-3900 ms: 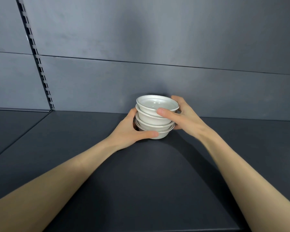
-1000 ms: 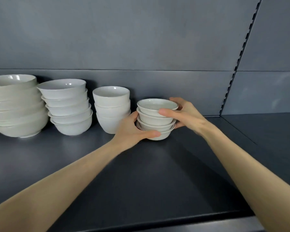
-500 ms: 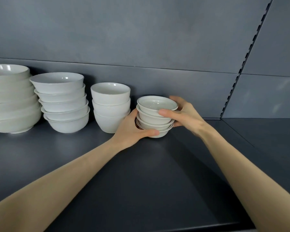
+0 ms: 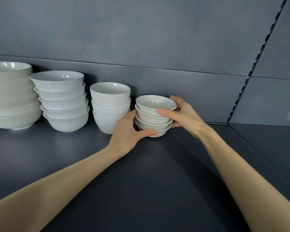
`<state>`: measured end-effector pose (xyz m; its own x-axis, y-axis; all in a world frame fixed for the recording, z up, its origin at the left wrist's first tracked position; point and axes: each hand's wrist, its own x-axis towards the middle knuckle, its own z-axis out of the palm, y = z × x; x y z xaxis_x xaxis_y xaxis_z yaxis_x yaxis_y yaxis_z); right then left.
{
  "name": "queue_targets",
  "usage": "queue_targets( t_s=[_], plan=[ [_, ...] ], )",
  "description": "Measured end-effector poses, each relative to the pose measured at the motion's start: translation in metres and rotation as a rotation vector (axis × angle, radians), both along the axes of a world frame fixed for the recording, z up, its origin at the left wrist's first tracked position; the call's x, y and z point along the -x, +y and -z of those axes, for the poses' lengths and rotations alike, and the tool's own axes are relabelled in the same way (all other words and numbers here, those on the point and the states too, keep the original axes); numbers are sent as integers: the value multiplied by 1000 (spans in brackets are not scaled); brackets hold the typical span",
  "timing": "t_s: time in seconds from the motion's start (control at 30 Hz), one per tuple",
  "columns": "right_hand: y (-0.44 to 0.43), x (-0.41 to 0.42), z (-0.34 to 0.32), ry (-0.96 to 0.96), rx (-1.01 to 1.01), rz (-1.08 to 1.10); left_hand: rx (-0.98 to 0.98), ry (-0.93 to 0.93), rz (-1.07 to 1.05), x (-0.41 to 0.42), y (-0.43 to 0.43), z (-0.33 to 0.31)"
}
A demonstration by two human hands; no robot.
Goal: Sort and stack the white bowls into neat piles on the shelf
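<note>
A short stack of small white bowls [image 4: 155, 108] with thin dark rims stands on the dark shelf [image 4: 141, 181] near the back wall. My left hand [image 4: 129, 133] wraps the stack's lower left side, thumb along the bottom bowl. My right hand [image 4: 182, 114] holds the right side, thumb across the front under the top rim. To the left stand three more white piles: tall cup-like bowls [image 4: 110, 106], medium bowls [image 4: 62, 101] and large bowls [image 4: 12, 96]. The small stack sits close beside the cup-like pile.
A grey panelled back wall [image 4: 157, 47] rises behind the piles. A slotted upright rail [image 4: 251, 71] runs diagonally at the right, with the neighbouring shelf section [image 4: 274, 139] beyond it.
The small stack, held in both hands, has travelled from a bare shelf section to the spot right of the three other piles. In the last half second it has barely shifted.
</note>
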<state>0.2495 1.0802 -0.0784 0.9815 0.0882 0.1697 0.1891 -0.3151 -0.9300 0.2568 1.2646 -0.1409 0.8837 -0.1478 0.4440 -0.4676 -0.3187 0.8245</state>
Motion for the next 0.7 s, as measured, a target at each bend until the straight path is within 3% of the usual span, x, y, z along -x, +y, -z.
queue_targets(
  t_s=[0.7],
  plan=[
    [2, -4, 2, -9, -54, 26, -25, -19, 34, -6, 3, 5]
  ],
)
